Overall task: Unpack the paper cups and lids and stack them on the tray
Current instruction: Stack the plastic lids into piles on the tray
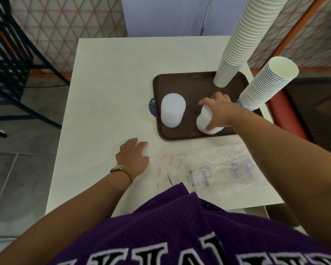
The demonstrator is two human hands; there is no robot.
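The right hand (216,109) grips a stack of lids (206,121) on the brown tray (191,83), beside another lid stack (172,110), apparently setting it down; next it should release without tipping it. The left hand (134,155) lies flat and empty on the white table (107,92), while two tall cup stacks (243,35) (266,85) crowd the tray's far side and the emptied plastic bag (212,171) lies nearby.

Tall cup stack (243,37) cut off by top edge — bag (208,173) print blurred; sticker (151,109) half under tray (191,81).
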